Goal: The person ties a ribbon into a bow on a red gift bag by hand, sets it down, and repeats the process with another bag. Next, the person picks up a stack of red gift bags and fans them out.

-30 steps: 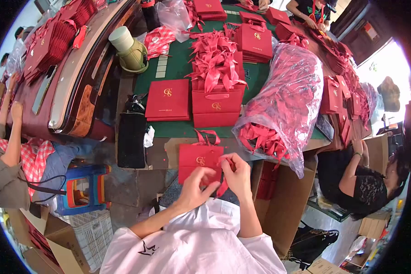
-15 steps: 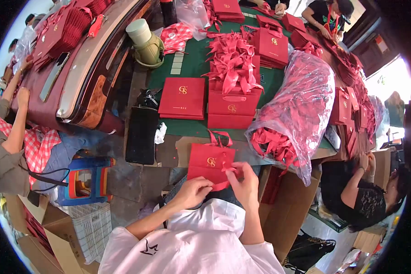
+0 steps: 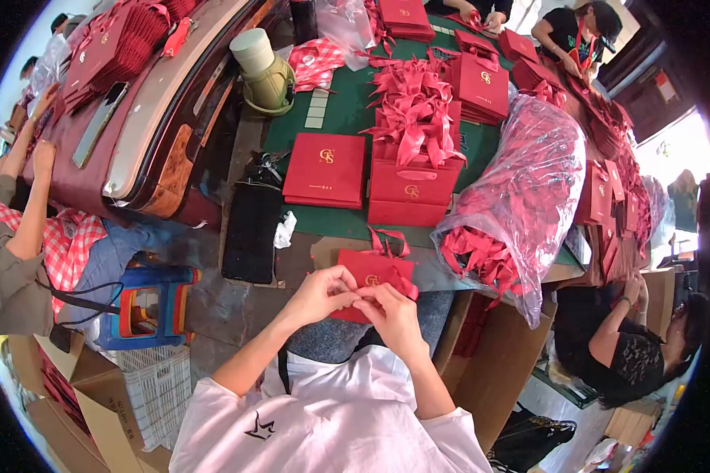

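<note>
A small red paper gift bag with gold lettering stands tilted at the table's near edge in front of me, its ribbon handle loop at the top. My left hand is closed in a pinch before the bag's left side. My right hand is closed too, its fingertips meeting the left ones over the bag's front. Red ribbon shows at the bag's right beside my right fingers. The piece pinched between the fingertips is mostly hidden by them.
On the green table lie a stack of flat red bags, a bag filled with ribbons and a clear plastic sack of ribbons. A black pouch and green cup are at left. A cardboard box stands right. Co-workers sit around.
My hands have come together in front of the bag; the right hand moved left and down, the left hand up. The ribbon strip stretched between them no longer shows. The view shifted slightly.
</note>
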Tool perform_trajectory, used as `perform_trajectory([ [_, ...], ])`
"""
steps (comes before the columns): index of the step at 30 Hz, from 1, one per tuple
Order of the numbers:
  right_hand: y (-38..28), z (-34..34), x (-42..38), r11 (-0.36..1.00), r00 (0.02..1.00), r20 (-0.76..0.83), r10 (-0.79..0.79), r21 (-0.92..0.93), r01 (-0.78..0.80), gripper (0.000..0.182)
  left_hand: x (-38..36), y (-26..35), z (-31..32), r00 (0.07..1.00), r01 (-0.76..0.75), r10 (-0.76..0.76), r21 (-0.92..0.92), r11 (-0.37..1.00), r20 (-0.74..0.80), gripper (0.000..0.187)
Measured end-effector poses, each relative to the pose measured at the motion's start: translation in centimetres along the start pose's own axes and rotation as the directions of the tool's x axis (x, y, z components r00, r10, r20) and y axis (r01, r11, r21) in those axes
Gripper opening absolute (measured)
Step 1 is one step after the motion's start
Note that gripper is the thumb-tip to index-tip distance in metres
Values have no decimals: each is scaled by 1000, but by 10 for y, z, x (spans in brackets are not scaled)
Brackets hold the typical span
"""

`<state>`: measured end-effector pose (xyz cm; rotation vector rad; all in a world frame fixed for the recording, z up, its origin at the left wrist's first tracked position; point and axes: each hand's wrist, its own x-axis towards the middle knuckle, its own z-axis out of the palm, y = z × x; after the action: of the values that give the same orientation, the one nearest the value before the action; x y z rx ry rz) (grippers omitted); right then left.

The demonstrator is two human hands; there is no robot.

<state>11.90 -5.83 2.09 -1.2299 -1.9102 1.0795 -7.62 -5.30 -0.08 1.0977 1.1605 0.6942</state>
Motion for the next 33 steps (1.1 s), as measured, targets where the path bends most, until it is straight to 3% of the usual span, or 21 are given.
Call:
perform_trajectory([
  [4,7,4,7,999,999,-37,32,-9,-32,22,11,7,-4,1000,-25,25,-9,1000,14,15],
  [6,10,5,11,995,994,-103,-33,-98,22,18,14,9,-2,998,-59,59,4,998,5,15],
  [9,11,4,14,999,993,-121,-7,-48,1,15,18,9,0,994,-91,91,-9,996,-60,16],
  [11,14,6,16,998,987,-160,12,-57,-22,14,20,16,-3,968,-104,169,316,943,-185,18],
  [12,16,8,17,997,980,-197,29,-66,-43,13,22,17,-4,969,-104,168,316,943,-183,18],
  [14,19,12,22,996,969,-241,52,-56,-67,11,26,15,-6,885,-188,385,555,810,-262,22],
  [15,21,15,24,995,956,-284,72,-46,-89,9,29,12,-8,886,-187,384,556,810,-261,22],
  [17,26,23,29,994,949,-305,80,-47,-99,9,36,2,-13,835,-265,540,779,568,-109,26],
  [21,30,30,32,984,938,-319,132,-74,-163,10,39,-3,-14,872,-257,482,755,603,-89,29],
  [23,31,31,33,986,937,-323,132,-55,-157,10,38,-3,-13,878,-258,476,789,558,-50,30],
  [33,34,39,33,971,932,-322,167,-111,-212,10,35,-10,-13,851,-319,524,770,553,-23,27],
])
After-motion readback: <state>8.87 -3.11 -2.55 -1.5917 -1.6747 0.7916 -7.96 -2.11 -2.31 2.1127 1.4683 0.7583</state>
